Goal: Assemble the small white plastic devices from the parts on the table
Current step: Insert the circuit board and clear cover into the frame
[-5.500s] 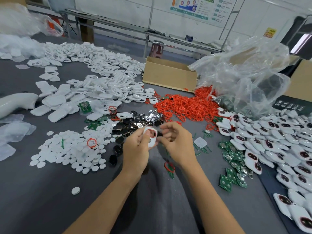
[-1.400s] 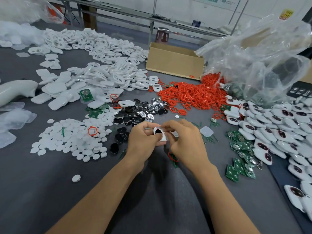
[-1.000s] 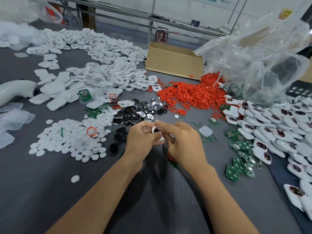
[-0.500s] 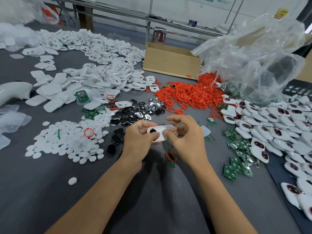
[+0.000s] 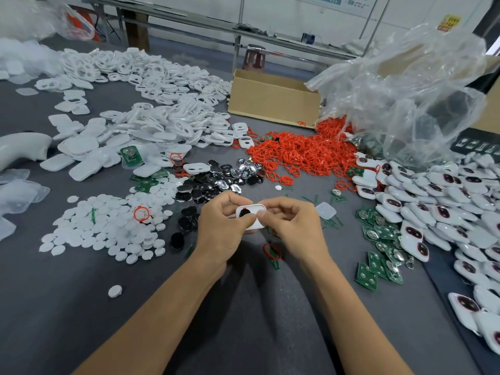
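Observation:
A small white plastic shell (image 5: pixel 253 215) with a dark round insert is held between both hands above the grey table (image 5: pixel 243 307). My left hand (image 5: pixel 220 231) grips its left end, thumb over the dark insert. My right hand (image 5: pixel 293 226) pinches its right end with thumb and fingers. A loose red ring (image 5: pixel 272 251) lies on the table just under my right hand. Most of the shell's underside is hidden by my fingers.
White discs (image 5: pixel 108 228) lie at left, black and silver buttons (image 5: pixel 216 182) ahead, white shells (image 5: pixel 151 117) beyond. Red rings (image 5: pixel 303 152) pile by a cardboard box (image 5: pixel 273 101). Green circuit boards (image 5: pixel 378 253) and assembled devices (image 5: pixel 446 212) fill the right, under a plastic bag (image 5: pixel 405 90).
The shell has turned from upright to lying sideways between my hands. My right hand shifted from covering it to pinching its right end.

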A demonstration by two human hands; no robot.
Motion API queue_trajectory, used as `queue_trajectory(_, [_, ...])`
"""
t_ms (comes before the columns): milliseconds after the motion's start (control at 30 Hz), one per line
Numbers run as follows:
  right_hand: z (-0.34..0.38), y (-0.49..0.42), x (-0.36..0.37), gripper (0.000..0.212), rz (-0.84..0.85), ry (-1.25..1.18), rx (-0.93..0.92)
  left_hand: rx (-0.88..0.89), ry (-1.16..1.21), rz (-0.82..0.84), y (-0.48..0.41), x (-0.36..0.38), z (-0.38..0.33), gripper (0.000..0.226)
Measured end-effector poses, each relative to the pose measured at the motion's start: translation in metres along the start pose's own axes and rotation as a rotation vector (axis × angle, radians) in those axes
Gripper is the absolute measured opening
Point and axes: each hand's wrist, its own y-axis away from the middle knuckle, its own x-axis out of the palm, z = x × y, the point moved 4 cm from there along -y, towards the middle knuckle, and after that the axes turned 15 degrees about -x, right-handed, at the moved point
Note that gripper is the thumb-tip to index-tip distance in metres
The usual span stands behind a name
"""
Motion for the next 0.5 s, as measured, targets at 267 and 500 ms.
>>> queue_trajectory(267, [-0.026, -0.004, -0.078, 0.037, -0.121, 0.976, 0.015, -0.038, 0.026, 0.067, 0.004, -0.001, -0.004, 0.029])
queue_trajectory(500, [-0.045, -0.008, -0.091, 0.033, -0.199, 0.925, 0.124, -0.059, 0.015, 0.111, 0.005, 0.0, -0.004, 0.023])
